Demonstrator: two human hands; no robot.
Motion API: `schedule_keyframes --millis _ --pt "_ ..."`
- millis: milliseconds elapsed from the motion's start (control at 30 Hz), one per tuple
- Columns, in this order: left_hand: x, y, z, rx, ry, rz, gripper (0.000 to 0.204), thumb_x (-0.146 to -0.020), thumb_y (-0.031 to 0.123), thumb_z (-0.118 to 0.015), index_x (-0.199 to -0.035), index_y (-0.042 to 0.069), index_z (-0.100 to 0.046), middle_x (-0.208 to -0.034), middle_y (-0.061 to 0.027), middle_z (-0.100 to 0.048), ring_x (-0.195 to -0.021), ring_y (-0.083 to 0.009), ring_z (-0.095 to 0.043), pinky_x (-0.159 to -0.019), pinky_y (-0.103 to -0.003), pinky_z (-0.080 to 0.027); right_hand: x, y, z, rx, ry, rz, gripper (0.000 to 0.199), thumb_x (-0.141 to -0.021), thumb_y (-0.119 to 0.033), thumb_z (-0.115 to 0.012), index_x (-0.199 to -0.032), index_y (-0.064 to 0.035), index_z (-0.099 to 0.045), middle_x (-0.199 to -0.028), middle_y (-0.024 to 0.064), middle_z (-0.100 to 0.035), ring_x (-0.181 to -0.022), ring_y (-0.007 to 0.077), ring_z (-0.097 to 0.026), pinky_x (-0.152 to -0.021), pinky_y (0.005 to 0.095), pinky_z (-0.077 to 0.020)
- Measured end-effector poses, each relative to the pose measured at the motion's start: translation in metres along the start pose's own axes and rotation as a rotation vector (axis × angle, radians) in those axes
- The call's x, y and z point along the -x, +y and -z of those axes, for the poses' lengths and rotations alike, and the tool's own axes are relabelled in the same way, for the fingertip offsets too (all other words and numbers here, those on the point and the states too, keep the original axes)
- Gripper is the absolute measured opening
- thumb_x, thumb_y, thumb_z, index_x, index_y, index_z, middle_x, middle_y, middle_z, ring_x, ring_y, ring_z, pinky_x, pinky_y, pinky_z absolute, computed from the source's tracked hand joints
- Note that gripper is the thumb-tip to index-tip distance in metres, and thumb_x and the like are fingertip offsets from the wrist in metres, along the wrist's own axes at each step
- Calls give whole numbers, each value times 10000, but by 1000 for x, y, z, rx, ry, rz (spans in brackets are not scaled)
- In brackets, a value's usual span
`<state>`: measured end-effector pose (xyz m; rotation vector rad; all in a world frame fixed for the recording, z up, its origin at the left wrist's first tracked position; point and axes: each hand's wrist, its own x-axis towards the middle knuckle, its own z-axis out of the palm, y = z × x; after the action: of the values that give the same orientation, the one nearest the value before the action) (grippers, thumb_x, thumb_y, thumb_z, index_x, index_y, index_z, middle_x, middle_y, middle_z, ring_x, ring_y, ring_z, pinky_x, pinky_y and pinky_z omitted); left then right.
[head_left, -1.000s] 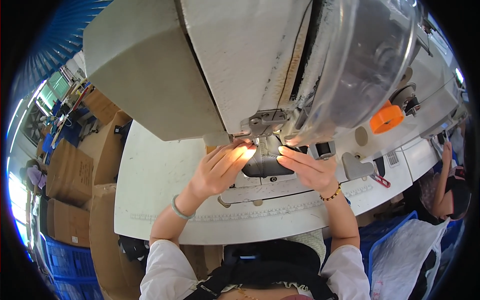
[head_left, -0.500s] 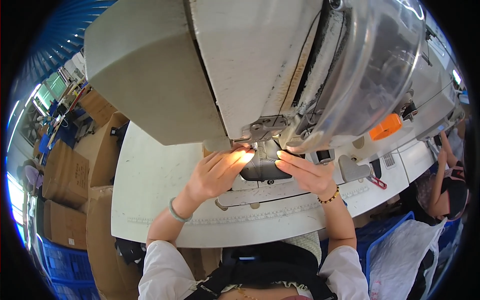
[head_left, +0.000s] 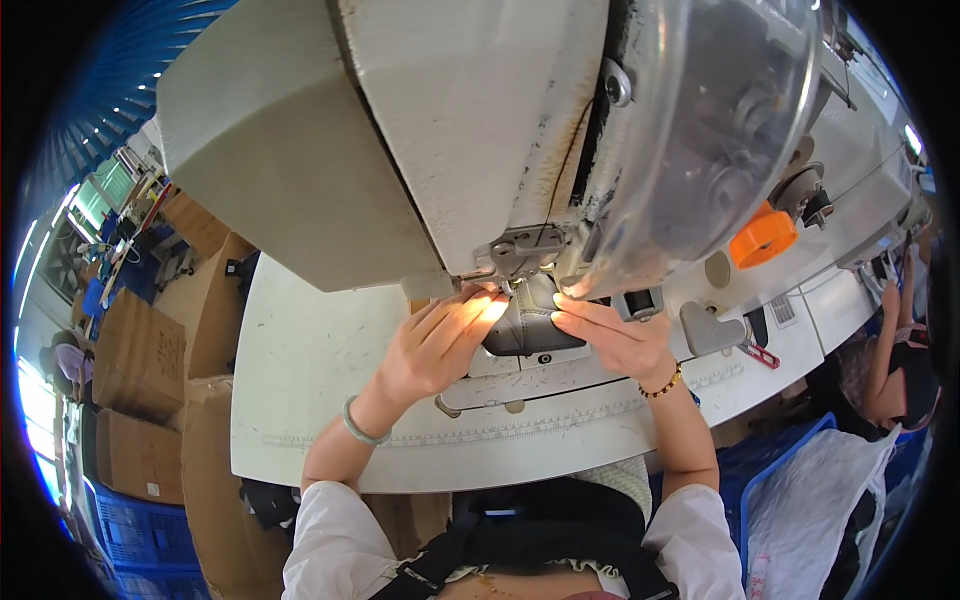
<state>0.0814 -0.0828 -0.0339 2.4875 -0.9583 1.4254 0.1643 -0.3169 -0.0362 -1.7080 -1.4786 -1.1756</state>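
Observation:
A dark grey, smooth piece with stitched seams (head_left: 524,334) lies beneath the needle area of a sewing machine (head_left: 515,255). My left hand (head_left: 432,345) holds its left edge with fingers pressed together; the fingertips are brightly lit by the machine's lamp. On the other side, my right hand (head_left: 620,340) grips the right edge between thumb and fingers. Both hands rest close to the presser foot, one on each side. The machine head hides the far part of the piece, and the needle point is too small to make out.
The white sewing table (head_left: 330,400) has a ruler strip (head_left: 500,425) along its near edge. A red-handled cutter (head_left: 762,354) lies beside a grey lever pad (head_left: 712,330). Cardboard boxes (head_left: 140,355) stand left; a blue crate (head_left: 770,460) stands right. Another person (head_left: 895,370) sits at far right.
The view has shifted slightly, moving the machine head leftward in the picture. The grey piece has turned a little, and more of its seams shows between my hands. Both hands keep their hold.

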Motion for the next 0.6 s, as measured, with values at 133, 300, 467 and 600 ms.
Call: schedule_keyframes --millis 133,300,467,600 --pt "-1 0 1 -17 3 -6 312 -688 -40 -630 -998 -16 -644 -933 -88 -618 -751 -196 -623 -628 -288 -522 1 1 0 -21 -10 -20 236 -635 -65 -636 -844 -119 -731 -890 -16 -672 -985 281 -606 -792 366 -565" --pt "0 0 0 -7 -11 16 300 -690 -45 -624 -988 -22 -639 -937 -94 -619 -751 -205 -631 -632 -288 -527 4 3 -4 -10 14 -2 263 -591 -73 -641 -830 -131 -732 -836 -31 -630 -980 282 -608 -772 360 -574" --pt "0 -3 -2 1 9 3 309 -686 -60 -618 -991 -21 -638 -949 -106 -628 -801 -225 -649 -645 -285 -536 6 3 -6 0 11 -15 292 -569 -48 -641 -831 -138 -733 -829 -35 -614 -975 281 -610 -737 352 -575" --pt "0 -3 -4 -3 54 -3 313 -683 -68 -624 -992 -19 -638 -970 -111 -634 -846 -239 -653 -695 -292 -550 5 5 -4 -8 20 -3 304 -564 -50 -645 -838 -149 -734 -831 -28 -618 -966 277 -613 -704 341 -570"
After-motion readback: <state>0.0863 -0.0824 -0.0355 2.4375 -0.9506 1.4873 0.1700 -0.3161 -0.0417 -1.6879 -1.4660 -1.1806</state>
